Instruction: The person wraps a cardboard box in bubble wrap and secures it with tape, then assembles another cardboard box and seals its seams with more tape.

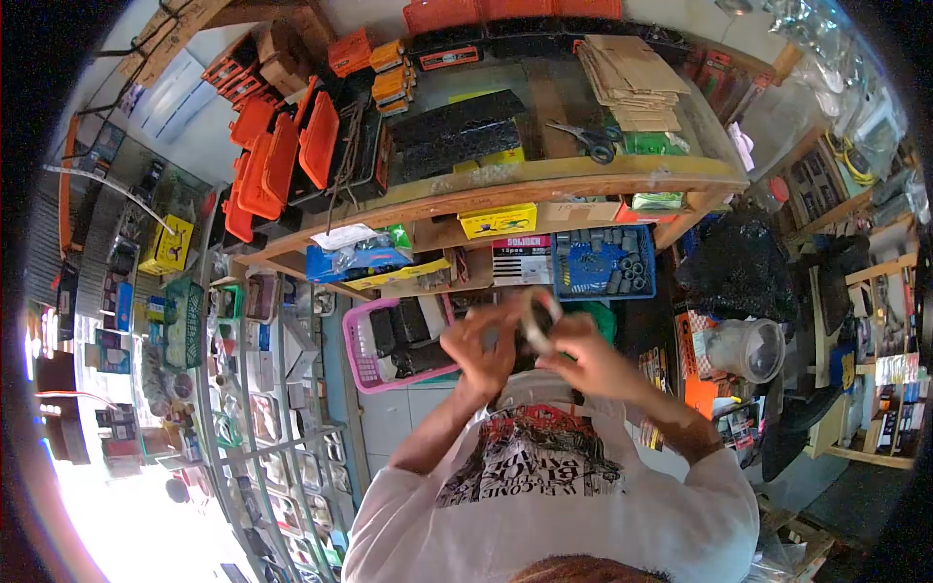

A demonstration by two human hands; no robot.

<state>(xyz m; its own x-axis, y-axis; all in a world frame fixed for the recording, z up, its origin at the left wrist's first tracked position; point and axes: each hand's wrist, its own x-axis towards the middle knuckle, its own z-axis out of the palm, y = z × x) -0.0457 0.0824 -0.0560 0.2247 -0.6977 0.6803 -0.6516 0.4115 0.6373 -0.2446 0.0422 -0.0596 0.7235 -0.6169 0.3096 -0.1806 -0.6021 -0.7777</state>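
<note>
Pale, ring-shaped roll between the hands, on the wearer's side of the blue plastic crate.
Its tilted long outline points roughly crateward; the right hand, nearer, seems to pinch its smooth rim. The left hand is half-curled beside it; blur hides any contact.

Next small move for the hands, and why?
I'd probably settle the left hand on the roll's rim: the right hand already grips the roll, and the left is right beside it. Blur hides whether the left touches it.
</note>
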